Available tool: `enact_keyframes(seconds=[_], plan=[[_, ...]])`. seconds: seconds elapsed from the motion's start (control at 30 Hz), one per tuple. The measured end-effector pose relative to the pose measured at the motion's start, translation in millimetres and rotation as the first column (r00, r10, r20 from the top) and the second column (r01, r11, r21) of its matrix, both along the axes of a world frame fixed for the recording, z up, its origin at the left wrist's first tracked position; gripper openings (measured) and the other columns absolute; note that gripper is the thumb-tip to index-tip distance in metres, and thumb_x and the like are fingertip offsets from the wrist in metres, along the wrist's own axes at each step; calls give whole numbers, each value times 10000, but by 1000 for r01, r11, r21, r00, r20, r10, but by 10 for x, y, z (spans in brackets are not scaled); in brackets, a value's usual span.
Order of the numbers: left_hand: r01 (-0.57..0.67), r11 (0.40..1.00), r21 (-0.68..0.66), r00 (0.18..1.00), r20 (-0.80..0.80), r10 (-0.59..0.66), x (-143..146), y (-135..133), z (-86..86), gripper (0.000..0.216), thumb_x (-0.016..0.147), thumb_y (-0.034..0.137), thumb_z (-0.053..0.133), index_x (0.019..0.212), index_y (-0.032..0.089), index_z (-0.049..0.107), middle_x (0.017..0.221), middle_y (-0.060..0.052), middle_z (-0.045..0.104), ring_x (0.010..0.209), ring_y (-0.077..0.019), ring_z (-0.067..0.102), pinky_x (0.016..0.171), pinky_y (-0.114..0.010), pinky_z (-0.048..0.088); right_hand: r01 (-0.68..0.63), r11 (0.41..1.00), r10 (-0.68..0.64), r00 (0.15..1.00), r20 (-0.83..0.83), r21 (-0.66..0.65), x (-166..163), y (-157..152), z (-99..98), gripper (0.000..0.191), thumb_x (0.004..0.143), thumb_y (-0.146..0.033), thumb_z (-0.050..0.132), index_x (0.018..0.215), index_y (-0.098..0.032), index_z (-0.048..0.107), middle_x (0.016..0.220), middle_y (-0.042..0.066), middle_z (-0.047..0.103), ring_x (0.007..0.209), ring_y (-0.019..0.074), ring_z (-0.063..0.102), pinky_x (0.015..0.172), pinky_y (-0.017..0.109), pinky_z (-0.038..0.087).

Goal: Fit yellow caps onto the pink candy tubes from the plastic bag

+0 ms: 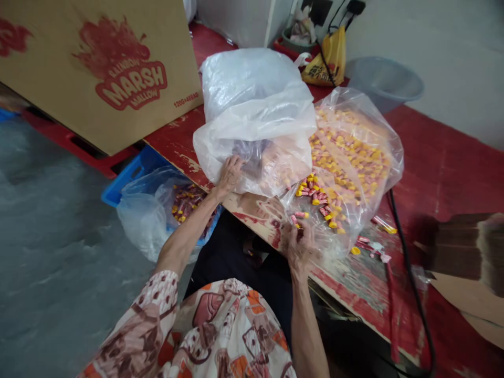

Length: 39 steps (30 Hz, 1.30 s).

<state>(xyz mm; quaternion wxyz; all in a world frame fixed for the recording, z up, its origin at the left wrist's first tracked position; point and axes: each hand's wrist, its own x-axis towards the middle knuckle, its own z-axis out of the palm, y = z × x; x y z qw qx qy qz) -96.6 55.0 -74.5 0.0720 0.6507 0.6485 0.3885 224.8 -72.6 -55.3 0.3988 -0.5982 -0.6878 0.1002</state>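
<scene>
My left hand (230, 174) is closed on the near left edge of a large white translucent plastic bag (258, 115) lying on the red tabletop. Through its plastic, pale orange contents show faintly at the lower right. At the table's front edge my right hand (300, 247) reaches over a few small red tubes with yellow caps (301, 215). Its fingers are bent and apart, slightly blurred; whether a tube lies under them is hidden. Just beyond it, a clear plastic bag (358, 157) full of the same yellow-capped tubes spills several of them through its mouth.
A marshmallow carton (98, 68) stands at the left. Below the table edge, a blue crate (114, 191) holds a lined heap of tubes. A black cable (409, 273) crosses the worn red table (444, 168) at right, near stacked cardboard (457, 247). A grey basin (386, 79) stands behind.
</scene>
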Motion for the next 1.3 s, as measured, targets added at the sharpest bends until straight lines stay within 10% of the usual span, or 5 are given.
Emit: enact_keyframes(seconds=[0.27, 0.47, 0.73, 1.07, 1.3], plan=[[201, 976, 79, 977, 51, -205, 436, -441, 375, 310, 1056, 342, 591, 1314, 198, 686, 1258, -115, 706, 1212, -265, 631, 1102, -408, 479, 33, 995, -43, 993, -109, -93, 28, 65, 7, 483, 1097, -574, 409, 1097, -210, 726, 1089, 116, 768, 974, 233, 690, 918, 378, 537], [594, 803, -51, 797, 169, -579, 1068, -702, 275, 307, 1065, 399, 603, 1257, 186, 712, 1150, -87, 719, 1054, -208, 694, 955, -338, 556, -102, 950, -5, 940, -342, -296, 111, 96, 52, 502, 1003, -672, 547, 1000, -215, 756, 975, 75, 767, 851, 209, 669, 834, 351, 557], [651, 738, -177, 730, 412, -545, 1439, -831, 266, 304, 1017, 468, 681, 1091, 173, 687, 970, -29, 709, 868, -160, 683, 795, -272, 554, -326, 877, -7, 724, -690, -352, 230, 46, -65, 468, 899, -640, 717, 1139, -242, 669, 932, 27, 733, 773, 188, 698, 699, 317, 599], [587, 719, -372, 647, -318, -693, 2142, -973, 414, 230, 1048, 127, 451, 1165, 172, 644, 1206, -130, 643, 1075, -260, 639, 792, -334, 527, 174, 985, -171, 962, -212, -7, 381, -205, -206, 342, 1043, -250, 415, 1276, -233, 664, 1274, 127, 676, 1245, 253, 642, 1116, 491, 538], [659, 676, -330, 696, -73, -714, 2010, -671, 390, 223, 954, 99, 584, 1160, 178, 613, 1176, -92, 676, 1067, -229, 670, 917, -348, 577, -4, 996, -1, 998, -63, -86, 396, 267, -193, 488, 1034, -186, 378, 1467, -226, 600, 1432, 144, 632, 1359, 245, 589, 1161, 456, 515]])
